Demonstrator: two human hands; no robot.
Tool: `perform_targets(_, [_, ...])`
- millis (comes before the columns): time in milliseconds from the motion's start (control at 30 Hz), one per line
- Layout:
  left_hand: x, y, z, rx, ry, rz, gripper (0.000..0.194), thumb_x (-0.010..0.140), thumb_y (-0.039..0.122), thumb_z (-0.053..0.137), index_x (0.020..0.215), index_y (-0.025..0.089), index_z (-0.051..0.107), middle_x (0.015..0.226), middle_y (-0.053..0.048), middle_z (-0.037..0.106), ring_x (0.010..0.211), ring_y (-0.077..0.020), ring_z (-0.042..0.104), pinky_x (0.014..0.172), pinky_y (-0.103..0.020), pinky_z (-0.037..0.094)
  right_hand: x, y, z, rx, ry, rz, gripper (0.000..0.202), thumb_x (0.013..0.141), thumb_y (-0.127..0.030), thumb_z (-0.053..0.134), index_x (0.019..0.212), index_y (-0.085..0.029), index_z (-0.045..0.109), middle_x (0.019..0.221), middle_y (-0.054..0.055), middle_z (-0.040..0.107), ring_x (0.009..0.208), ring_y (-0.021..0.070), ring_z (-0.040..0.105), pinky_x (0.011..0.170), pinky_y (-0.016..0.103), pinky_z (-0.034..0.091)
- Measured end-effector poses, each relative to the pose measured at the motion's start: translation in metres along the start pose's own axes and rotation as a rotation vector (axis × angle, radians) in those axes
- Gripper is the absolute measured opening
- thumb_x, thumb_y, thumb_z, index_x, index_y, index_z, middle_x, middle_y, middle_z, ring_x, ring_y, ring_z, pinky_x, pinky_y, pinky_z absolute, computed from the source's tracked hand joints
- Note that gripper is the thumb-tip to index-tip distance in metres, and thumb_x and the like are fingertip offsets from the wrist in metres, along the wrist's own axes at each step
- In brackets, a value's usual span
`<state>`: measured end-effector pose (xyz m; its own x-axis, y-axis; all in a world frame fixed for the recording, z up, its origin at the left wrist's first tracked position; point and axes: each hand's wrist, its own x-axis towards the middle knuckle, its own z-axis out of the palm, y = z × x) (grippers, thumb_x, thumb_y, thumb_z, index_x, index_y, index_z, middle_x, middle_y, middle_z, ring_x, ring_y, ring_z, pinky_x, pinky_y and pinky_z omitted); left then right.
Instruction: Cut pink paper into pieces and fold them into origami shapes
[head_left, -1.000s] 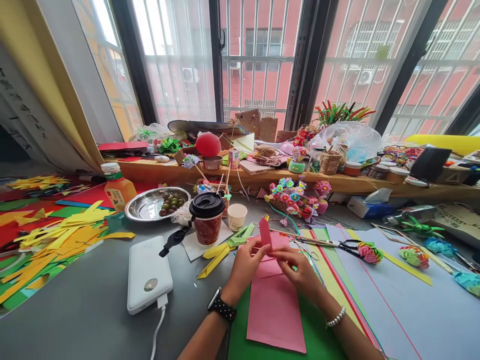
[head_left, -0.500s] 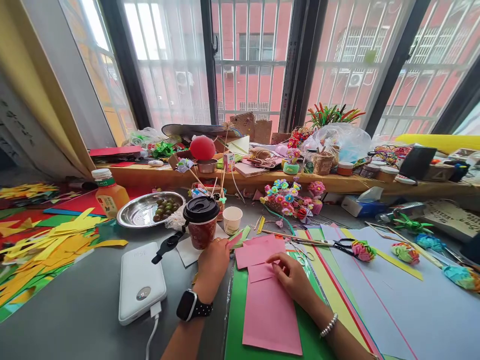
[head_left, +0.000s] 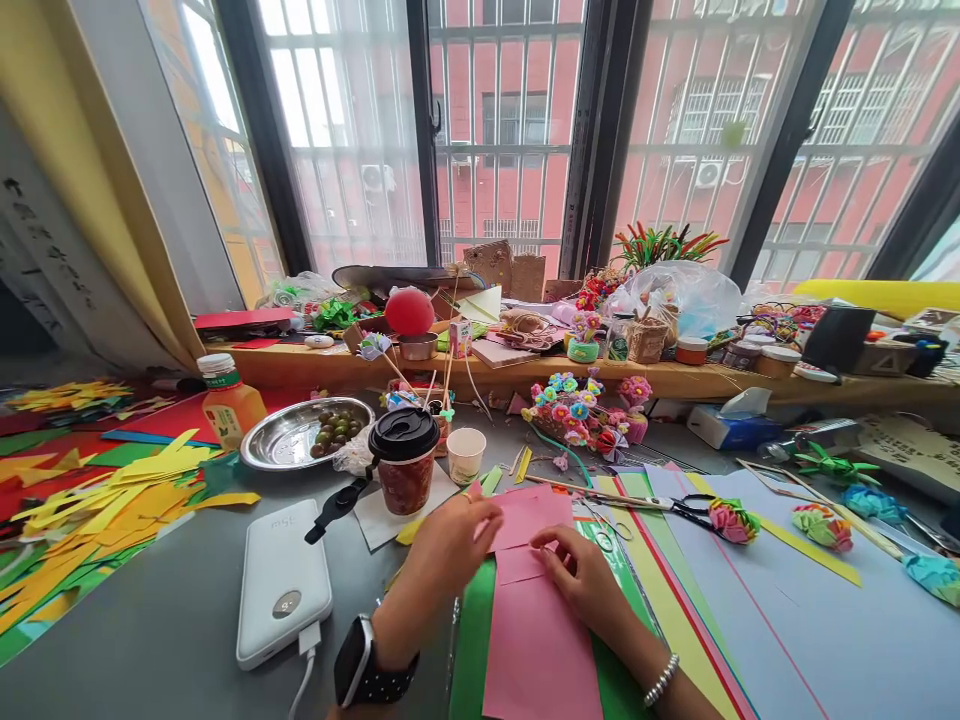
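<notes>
Pink paper pieces (head_left: 536, 640) lie overlapping on a green sheet (head_left: 472, 640) in front of me. My left hand (head_left: 457, 535), with a black watch at the wrist, hovers over the upper left edge of the pink paper, fingers apart and curved, nothing visible between them. My right hand (head_left: 574, 570), with a beaded bracelet, rests at the right side of the smaller pink pieces. Its fingers are bent and the tips touch the paper; whether they pinch an edge is hard to tell. A light green strip (head_left: 491, 480) lies just beyond my left hand.
A lidded cup (head_left: 405, 470), a paper cup (head_left: 466, 455) and a white power bank (head_left: 285, 580) stand left. Scissors (head_left: 682, 508) and coloured sheets (head_left: 810, 600) lie right. Behind are a metal plate (head_left: 262, 445) and paper flowers (head_left: 574, 405).
My left hand has moved right and nearer, off the green and pink strips beside the cup. The right hand has barely shifted. The whole view has tilted slightly upward.
</notes>
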<state>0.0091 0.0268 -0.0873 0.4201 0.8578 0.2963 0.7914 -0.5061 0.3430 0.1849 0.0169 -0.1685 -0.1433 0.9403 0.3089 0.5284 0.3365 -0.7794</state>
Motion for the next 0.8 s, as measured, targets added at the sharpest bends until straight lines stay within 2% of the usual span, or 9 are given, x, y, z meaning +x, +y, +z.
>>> perform_targets(133, [-0.027, 0.033, -0.050, -0.403, -0.193, 0.273, 0.017, 0.079, 0.029, 0.047, 0.086, 0.027, 0.062, 0.081, 0.002, 0.064, 0.074, -0.0116, 0.057, 0.069, -0.022, 0.041, 0.001, 0.002, 0.002, 0.015, 0.005, -0.024, 0.017, 0.077, -0.020, 0.041, 0.081, -0.018, 0.057, 0.078, 0.003, 0.062, 0.059, 0.0125, 0.052, 0.054, 0.023, 0.040])
perform_targets(233, [-0.045, 0.036, -0.086, -0.654, -0.120, 0.390, 0.024, 0.079, 0.040, 0.043, 0.080, 0.028, 0.064, 0.068, 0.002, 0.065, 0.059, -0.0112, 0.056, 0.058, -0.023, 0.044, 0.000, 0.000, 0.001, 0.006, 0.016, -0.006, 0.017, 0.077, -0.022, 0.041, 0.080, -0.018, 0.058, 0.077, 0.003, 0.062, 0.057, 0.0121, 0.051, 0.053, 0.023, 0.040])
perform_targets(300, [-0.049, 0.026, -0.106, -0.799, 0.184, 0.412, 0.035, 0.079, 0.047, 0.036, 0.073, 0.028, 0.065, 0.054, 0.002, 0.061, 0.047, -0.0120, 0.051, 0.046, -0.024, 0.042, -0.001, -0.003, 0.000, -0.001, 0.015, 0.014, 0.017, 0.077, -0.023, 0.042, 0.079, -0.019, 0.059, 0.076, 0.002, 0.062, 0.056, 0.0120, 0.051, 0.053, 0.023, 0.040])
perform_targets(400, [-0.038, -0.001, -0.133, -0.943, 0.849, 0.318, 0.044, 0.080, 0.045, 0.033, 0.053, 0.026, 0.062, 0.040, 0.003, 0.050, 0.044, -0.0108, 0.047, 0.048, -0.023, 0.042, -0.001, -0.005, 0.000, 0.002, 0.015, 0.019, 0.018, 0.078, -0.025, 0.042, 0.079, -0.019, 0.059, 0.077, 0.003, 0.063, 0.056, 0.0121, 0.051, 0.053, 0.023, 0.040])
perform_targets(467, [-0.021, -0.027, -0.146, -1.076, 1.165, 0.126, 0.045, 0.082, 0.041, 0.030, 0.052, 0.022, 0.058, 0.045, 0.004, 0.049, 0.047, -0.0087, 0.047, 0.049, -0.020, 0.042, -0.001, -0.005, 0.000, -0.001, 0.013, 0.018, 0.019, 0.078, -0.027, 0.041, 0.080, -0.019, 0.058, 0.077, 0.003, 0.063, 0.056, 0.0123, 0.051, 0.053, 0.023, 0.041])
perform_targets(533, [-0.002, -0.059, -0.151, -1.058, 1.316, -0.164, 0.039, 0.080, 0.036, 0.030, 0.054, 0.018, 0.053, 0.048, 0.004, 0.048, 0.046, -0.0076, 0.047, 0.048, -0.019, 0.042, -0.001, -0.005, 0.000, -0.003, 0.020, 0.023, 0.019, 0.078, -0.028, 0.042, 0.079, -0.019, 0.058, 0.077, 0.003, 0.063, 0.057, 0.0127, 0.052, 0.053, 0.023, 0.041])
perform_targets(567, [0.007, -0.076, -0.151, -0.927, 1.298, -0.343, 0.035, 0.079, 0.032, 0.028, 0.060, 0.016, 0.052, 0.052, 0.003, 0.051, 0.048, -0.0075, 0.048, 0.051, -0.020, 0.042, -0.001, -0.005, 0.000, -0.002, 0.025, 0.026, 0.019, 0.078, -0.028, 0.042, 0.079, -0.019, 0.058, 0.078, 0.003, 0.063, 0.058, 0.0131, 0.053, 0.053, 0.023, 0.041])
perform_targets(633, [0.022, -0.108, -0.143, -0.431, 0.950, -0.594, 0.037, 0.080, 0.028, 0.019, 0.077, 0.014, 0.053, 0.063, -0.001, 0.057, 0.052, -0.0090, 0.052, 0.054, -0.022, 0.044, -0.001, -0.004, 0.000, 0.002, 0.033, 0.028, 0.019, 0.078, -0.027, 0.042, 0.079, -0.019, 0.058, 0.078, 0.004, 0.063, 0.060, 0.0138, 0.054, 0.054, 0.024, 0.041])
perform_targets(800, [0.036, -0.156, -0.112, -0.123, 0.581, -0.620, 0.012, 0.064, 0.021, 0.050, 0.070, 0.013, 0.058, 0.063, -0.004, 0.059, 0.070, -0.0211, 0.056, 0.067, -0.032, 0.041, 0.000, -0.003, 0.000, -0.006, 0.033, 0.019, 0.018, 0.078, -0.026, 0.042, 0.079, -0.018, 0.058, 0.077, 0.004, 0.063, 0.060, 0.0140, 0.054, 0.054, 0.024, 0.041])
